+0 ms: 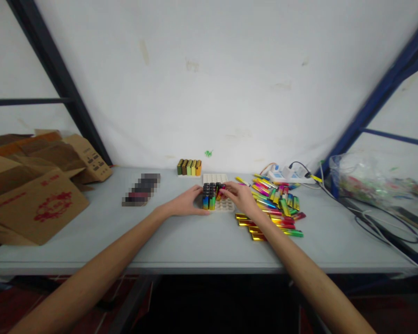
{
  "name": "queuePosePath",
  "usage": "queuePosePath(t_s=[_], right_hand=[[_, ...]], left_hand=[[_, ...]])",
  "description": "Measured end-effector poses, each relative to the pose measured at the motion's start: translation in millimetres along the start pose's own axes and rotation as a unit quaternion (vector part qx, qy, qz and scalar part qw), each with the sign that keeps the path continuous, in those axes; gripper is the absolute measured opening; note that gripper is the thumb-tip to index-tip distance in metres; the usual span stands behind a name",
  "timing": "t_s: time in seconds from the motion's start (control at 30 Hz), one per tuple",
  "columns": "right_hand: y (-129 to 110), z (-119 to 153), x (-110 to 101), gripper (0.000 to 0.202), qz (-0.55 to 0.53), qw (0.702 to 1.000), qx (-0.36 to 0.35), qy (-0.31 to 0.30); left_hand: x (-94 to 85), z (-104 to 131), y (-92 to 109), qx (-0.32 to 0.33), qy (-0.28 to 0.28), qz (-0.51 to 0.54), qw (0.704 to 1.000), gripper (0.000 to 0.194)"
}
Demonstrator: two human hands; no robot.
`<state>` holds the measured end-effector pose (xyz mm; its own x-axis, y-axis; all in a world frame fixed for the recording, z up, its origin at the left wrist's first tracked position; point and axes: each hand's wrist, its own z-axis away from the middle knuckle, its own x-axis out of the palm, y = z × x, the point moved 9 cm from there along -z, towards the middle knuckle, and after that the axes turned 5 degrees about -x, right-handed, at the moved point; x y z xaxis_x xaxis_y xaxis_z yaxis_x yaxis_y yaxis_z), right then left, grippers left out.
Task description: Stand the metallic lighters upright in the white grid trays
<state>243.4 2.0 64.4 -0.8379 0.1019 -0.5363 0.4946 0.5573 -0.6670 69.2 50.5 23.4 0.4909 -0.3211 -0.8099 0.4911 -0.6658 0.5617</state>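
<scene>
A white tray (225,208) with round holes stands near the middle of the table. Rows of upright lighters (209,197) with black tops and blue, green and yellow bodies fill its left part. My left hand (186,203) curves round the tray's left side, thumb along the front edge and fingers by the lighters. At the tray's middle, my right hand (242,195) pinches a lighter (222,191) with a reddish body, partly hidden by the fingers. Loose shiny lighters (280,222) lie in a pile beside and under my right forearm.
Another white tray (215,177) sits just behind. A block of yellow, orange and green lighters (189,167) stands near the wall. To the left are cardboard boxes (38,204) and a blurred dark object (141,189). A power strip (288,175), cables and a plastic bag (358,171) lie right.
</scene>
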Motion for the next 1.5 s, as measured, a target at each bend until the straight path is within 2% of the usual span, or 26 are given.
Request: queuePosePath(t_s=[0.17, 0.27, 0.37, 0.5, 0.57, 0.63, 0.8, 0.9, 1.07, 1.2, 1.3, 1.5], right_hand=[[-4, 1, 2, 0.019, 0.058, 0.998, -0.01, -0.017], [-10, -1, 5, 0.014, 0.171, 0.984, -0.028, -0.03], [-11, -3, 8, 0.014, 0.273, 0.961, -0.017, -0.046], [-11, -4, 3, 0.02, 0.288, 0.955, -0.003, -0.076], [-9, -3, -14, 0.024, 0.291, 0.955, 0.006, -0.061], [2, -1, -43, 0.026, 0.328, 0.943, 0.037, -0.03], [58, 17, -115, 0.024, 0.451, 0.876, 0.169, 0.0], [89, 28, -130, 0.032, 0.461, 0.863, 0.206, -0.02], [113, 31, -124, 0.028, 0.432, 0.872, 0.222, -0.054], [117, 28, -113, 0.029, 0.412, 0.88, 0.217, -0.095], [111, 25, -104, 0.029, 0.401, 0.89, 0.182, -0.121], [91, 19, -109, 0.022, 0.388, 0.909, 0.135, -0.068]], left_hand=[[-1.6, 1, 3, 0.0, 0.003, -0.001, 1.0, 0.09], [-2.2, 1, 4, -0.001, 0.005, -0.002, 1.0, 0.09], [-3.5, 1, 4, 0.003, 0.01, -0.001, 1.0, 0.088], [-3.8, 1, 4, 0.0, 0.007, -0.006, 1.0, 0.089], [-3.8, 1, 4, -0.005, 0.003, -0.014, 1.0, 0.09], [-4.6, 2, 4, -0.009, 0.003, -0.021, 1.0, 0.092], [-7.0, 2, 5, -0.012, 0.013, -0.014, 1.0, 0.09], [-5.5, 2, 3, -0.016, 0.007, -0.014, 1.0, 0.089], [-6.3, 2, 3, -0.015, 0.007, -0.007, 1.0, 0.088], [-5.4, 2, 4, -0.014, 0.001, -0.017, 1.0, 0.088], [-5.0, 1, 3, -0.011, 0.002, -0.023, 1.0, 0.088], [-4.3, 1, 2, -0.011, -0.001, -0.019, 1.0, 0.088]])
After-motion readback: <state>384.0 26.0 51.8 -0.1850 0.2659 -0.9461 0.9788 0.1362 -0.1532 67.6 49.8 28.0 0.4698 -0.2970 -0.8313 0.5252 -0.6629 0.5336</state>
